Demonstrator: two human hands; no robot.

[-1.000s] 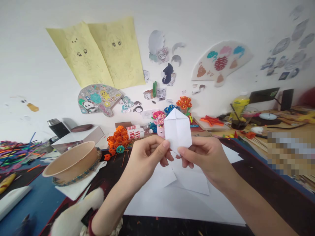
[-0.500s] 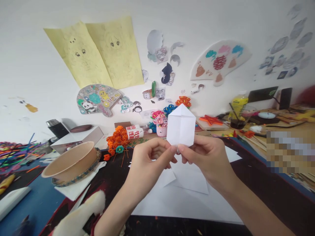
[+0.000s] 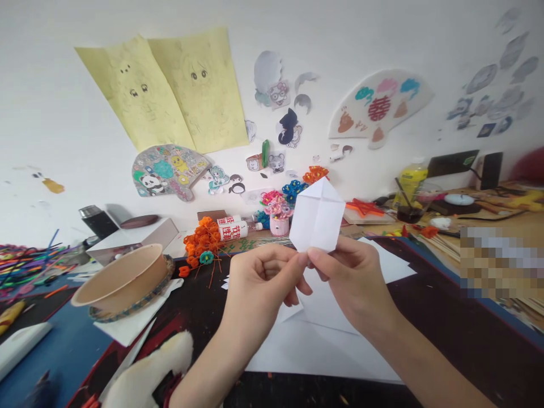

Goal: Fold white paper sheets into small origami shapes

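Note:
A folded white paper piece (image 3: pixel 317 216) with a pointed top is held up in front of me, above the table. My left hand (image 3: pixel 261 283) pinches its lower tip between thumb and forefinger. My right hand (image 3: pixel 351 277) pinches the same lower edge from the right side. Both hands are closed on the paper. Flat white paper sheets (image 3: pixel 327 340) lie on the dark table under my hands.
A tan paper bowl (image 3: pixel 121 277) stands at the left on white paper. Orange pipe-cleaner flowers (image 3: pixel 204 241), a glue bottle (image 3: pixel 233 229) and a small pink pot (image 3: pixel 279 222) sit behind. Coloured pipe cleaners (image 3: pixel 25 263) lie far left. Drawings hang on the wall.
The folded paper has risen a little and tilted to the right. Both hands shifted their pinch down to its lower tip.

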